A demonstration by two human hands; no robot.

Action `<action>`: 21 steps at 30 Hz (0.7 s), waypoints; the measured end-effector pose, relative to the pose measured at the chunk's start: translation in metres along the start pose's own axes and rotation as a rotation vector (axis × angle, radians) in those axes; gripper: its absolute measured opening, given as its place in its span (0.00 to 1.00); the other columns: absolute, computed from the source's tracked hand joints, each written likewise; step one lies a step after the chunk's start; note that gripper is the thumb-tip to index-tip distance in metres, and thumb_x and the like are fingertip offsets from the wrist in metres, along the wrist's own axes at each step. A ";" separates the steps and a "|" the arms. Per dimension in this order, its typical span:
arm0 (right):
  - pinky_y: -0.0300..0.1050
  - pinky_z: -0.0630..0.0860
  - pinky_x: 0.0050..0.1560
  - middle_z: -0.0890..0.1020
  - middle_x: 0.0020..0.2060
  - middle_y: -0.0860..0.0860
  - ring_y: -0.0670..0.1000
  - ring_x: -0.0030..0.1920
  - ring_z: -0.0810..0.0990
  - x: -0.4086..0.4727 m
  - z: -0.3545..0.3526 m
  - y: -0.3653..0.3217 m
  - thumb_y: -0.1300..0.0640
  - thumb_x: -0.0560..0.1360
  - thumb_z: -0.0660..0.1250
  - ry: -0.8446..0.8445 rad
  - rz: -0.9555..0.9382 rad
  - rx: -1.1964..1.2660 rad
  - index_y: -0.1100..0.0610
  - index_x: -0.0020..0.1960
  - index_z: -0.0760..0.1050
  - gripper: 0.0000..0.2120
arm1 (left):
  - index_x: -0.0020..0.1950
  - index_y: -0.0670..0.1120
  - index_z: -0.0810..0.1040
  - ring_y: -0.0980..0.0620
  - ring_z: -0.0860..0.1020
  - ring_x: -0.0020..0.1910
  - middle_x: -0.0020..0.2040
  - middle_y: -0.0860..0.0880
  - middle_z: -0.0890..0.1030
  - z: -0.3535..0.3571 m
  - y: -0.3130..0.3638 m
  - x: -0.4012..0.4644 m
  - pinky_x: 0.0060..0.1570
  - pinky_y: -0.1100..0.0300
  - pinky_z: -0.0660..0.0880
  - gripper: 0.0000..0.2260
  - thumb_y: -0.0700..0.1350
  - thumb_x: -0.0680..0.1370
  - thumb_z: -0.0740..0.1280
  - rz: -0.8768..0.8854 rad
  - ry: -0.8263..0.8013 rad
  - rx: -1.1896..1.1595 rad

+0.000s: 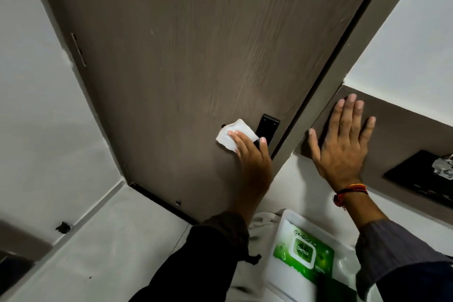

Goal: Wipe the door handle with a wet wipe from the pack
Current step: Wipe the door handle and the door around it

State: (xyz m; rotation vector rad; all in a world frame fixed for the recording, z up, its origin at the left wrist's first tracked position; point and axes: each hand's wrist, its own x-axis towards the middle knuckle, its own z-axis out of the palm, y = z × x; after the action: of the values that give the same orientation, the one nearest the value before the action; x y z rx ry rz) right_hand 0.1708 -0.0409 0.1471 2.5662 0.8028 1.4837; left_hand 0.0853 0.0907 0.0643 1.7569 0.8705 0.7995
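Note:
A black door handle (267, 126) with its backplate sits low on the brown wooden door (191, 56), near the door's right edge. My left hand (252, 157) grips the handle's lever through a white wet wipe (232, 133), which bunches out to the left of my fingers. The lever itself is mostly hidden under the wipe and hand. My right hand (343, 140) lies flat, fingers spread, against the brown panel beside the door frame. The green and white wet wipe pack (308, 252) lies below, between my arms, its lid closed.
A dark door frame (343, 56) runs along the door's right edge. A black plate with a metal piece (426, 174) sits on the panel at the right. White walls flank the door, and a pale floor (110, 240) lies at lower left.

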 end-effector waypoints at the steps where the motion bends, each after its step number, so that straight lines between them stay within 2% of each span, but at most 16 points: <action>1: 0.56 0.33 0.83 0.36 0.83 0.54 0.54 0.84 0.36 0.000 0.002 0.001 0.40 0.85 0.53 0.017 -0.004 -0.006 0.61 0.84 0.42 0.39 | 0.80 0.35 0.54 0.34 0.55 0.79 0.80 0.31 0.52 0.006 0.002 -0.008 0.77 0.37 0.57 0.29 0.52 0.86 0.53 0.024 -0.003 -0.048; 3: 0.56 0.32 0.83 0.36 0.83 0.54 0.54 0.84 0.36 0.002 0.007 0.001 0.39 0.84 0.53 0.051 -0.016 -0.015 0.61 0.84 0.43 0.39 | 0.71 0.29 0.69 0.26 0.64 0.73 0.72 0.23 0.64 0.012 0.000 -0.008 0.71 0.34 0.67 0.19 0.41 0.85 0.59 0.049 0.027 -0.163; 5: 0.57 0.33 0.83 0.37 0.84 0.55 0.54 0.84 0.37 0.002 0.011 0.001 0.40 0.84 0.54 0.083 -0.026 -0.014 0.61 0.84 0.44 0.39 | 0.62 0.32 0.79 0.21 0.69 0.68 0.65 0.21 0.71 0.010 -0.005 0.013 0.64 0.33 0.73 0.11 0.35 0.84 0.60 0.142 0.163 -0.072; 6: 0.57 0.32 0.83 0.37 0.84 0.55 0.54 0.84 0.37 0.002 0.012 0.001 0.40 0.84 0.54 0.095 -0.029 -0.015 0.61 0.84 0.45 0.39 | 0.64 0.32 0.78 0.22 0.67 0.69 0.67 0.21 0.70 0.006 -0.004 0.020 0.66 0.33 0.71 0.13 0.37 0.85 0.60 0.164 0.182 0.032; 7: 0.57 0.32 0.83 0.37 0.84 0.55 0.54 0.84 0.37 0.002 0.013 0.001 0.40 0.84 0.54 0.102 -0.030 -0.017 0.61 0.84 0.45 0.39 | 0.70 0.31 0.72 0.25 0.63 0.74 0.72 0.23 0.64 0.004 -0.002 0.021 0.72 0.34 0.65 0.17 0.41 0.86 0.58 0.178 0.206 0.103; 9: 0.57 0.32 0.83 0.37 0.84 0.55 0.54 0.84 0.36 0.002 0.015 0.001 0.39 0.84 0.54 0.111 -0.030 -0.012 0.61 0.84 0.45 0.39 | 0.77 0.31 0.59 0.33 0.52 0.80 0.79 0.29 0.53 -0.009 0.005 0.028 0.79 0.39 0.51 0.27 0.50 0.87 0.50 0.046 0.171 0.161; 10: 0.57 0.32 0.83 0.37 0.84 0.55 0.54 0.84 0.36 0.002 0.015 0.001 0.40 0.84 0.54 0.117 -0.031 -0.009 0.61 0.84 0.45 0.39 | 0.77 0.32 0.60 0.32 0.53 0.79 0.79 0.28 0.54 -0.009 0.012 0.019 0.79 0.39 0.51 0.26 0.50 0.87 0.48 0.077 0.153 0.165; 11: 0.57 0.32 0.83 0.37 0.84 0.55 0.54 0.84 0.37 0.002 0.016 0.001 0.40 0.84 0.54 0.124 -0.032 -0.009 0.61 0.84 0.45 0.39 | 0.74 0.32 0.68 0.28 0.57 0.77 0.76 0.25 0.59 -0.001 0.012 0.007 0.76 0.35 0.57 0.22 0.46 0.87 0.49 0.149 0.185 0.223; 13: 0.57 0.32 0.83 0.37 0.84 0.55 0.54 0.84 0.37 0.002 0.018 0.001 0.40 0.84 0.54 0.134 -0.028 -0.014 0.61 0.84 0.45 0.39 | 0.60 0.35 0.80 0.20 0.66 0.69 0.66 0.20 0.69 0.020 0.010 -0.020 0.66 0.31 0.70 0.18 0.37 0.87 0.51 0.340 0.181 0.235; 15: 0.57 0.32 0.83 0.37 0.84 0.55 0.54 0.84 0.36 0.001 0.020 0.001 0.39 0.84 0.54 0.140 -0.033 -0.017 0.62 0.84 0.45 0.40 | 0.56 0.37 0.83 0.19 0.68 0.66 0.63 0.20 0.73 0.029 0.007 -0.027 0.63 0.30 0.72 0.19 0.34 0.86 0.51 0.316 0.051 0.133; 17: 0.57 0.32 0.83 0.37 0.84 0.55 0.54 0.84 0.36 0.001 0.021 0.001 0.39 0.84 0.53 0.148 -0.041 -0.018 0.62 0.84 0.45 0.39 | 0.58 0.38 0.83 0.21 0.70 0.66 0.62 0.22 0.75 0.015 0.008 -0.008 0.62 0.30 0.73 0.14 0.34 0.85 0.57 0.290 0.137 0.172; 18: 0.57 0.32 0.82 0.37 0.84 0.55 0.54 0.84 0.36 0.001 0.021 0.001 0.39 0.84 0.54 0.151 -0.043 -0.018 0.62 0.84 0.46 0.39 | 0.60 0.38 0.83 0.23 0.70 0.67 0.64 0.23 0.75 0.009 0.008 0.005 0.64 0.31 0.72 0.12 0.35 0.83 0.61 0.269 0.210 0.267; 19: 0.57 0.32 0.82 0.38 0.84 0.55 0.54 0.84 0.36 0.001 0.022 0.001 0.39 0.84 0.54 0.154 -0.043 -0.013 0.62 0.84 0.46 0.39 | 0.65 0.37 0.80 0.25 0.68 0.70 0.67 0.24 0.72 0.004 0.006 0.017 0.68 0.34 0.68 0.12 0.37 0.83 0.62 0.247 0.270 0.288; 21: 0.57 0.32 0.83 0.38 0.84 0.55 0.54 0.84 0.37 0.001 0.023 0.000 0.40 0.84 0.54 0.166 -0.049 -0.011 0.62 0.84 0.47 0.39 | 0.73 0.34 0.70 0.29 0.60 0.76 0.76 0.27 0.62 -0.002 0.007 0.029 0.75 0.39 0.60 0.18 0.43 0.86 0.58 0.106 0.318 0.237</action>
State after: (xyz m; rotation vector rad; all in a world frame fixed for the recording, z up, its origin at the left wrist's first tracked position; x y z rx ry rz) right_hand 0.1905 -0.0361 0.1357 2.4208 0.8661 1.6983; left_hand 0.1002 0.1147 0.0749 1.9251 1.1264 1.1041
